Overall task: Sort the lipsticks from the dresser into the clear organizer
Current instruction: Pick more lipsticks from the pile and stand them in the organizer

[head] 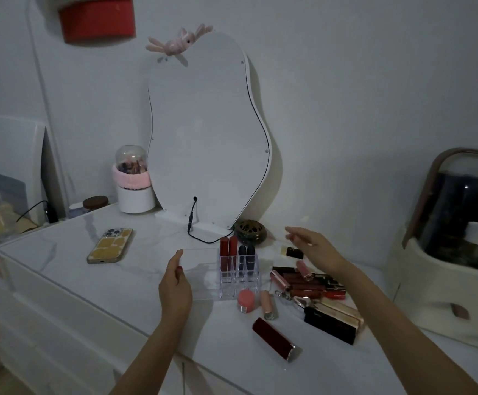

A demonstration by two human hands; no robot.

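The clear organizer (203,253) stands mid-dresser. Two red lipsticks (228,252) and two dark ones (246,256) stand upright in its right-hand slots. My left hand (175,283) grips the organizer's left edge between thumb and fingers. My right hand (314,246) hovers to the organizer's right with its fingers stretched out. A black lipstick with a gold end (293,252) sits just under that hand's thumb side; whether it is held is unclear. More lipsticks lie loose: a pile of tubes (309,283), a pink pot (245,300), a pale pink tube (266,305), a long red case (274,339) and a black case (331,323).
A wavy mirror (206,132) leans on the wall, its black cable (192,223) trailing behind the organizer. A dark ornate bowl (250,232) sits at the mirror's foot. A phone (110,245) lies left, a brush holder (133,181) back left, a cosmetics case (454,252) right.
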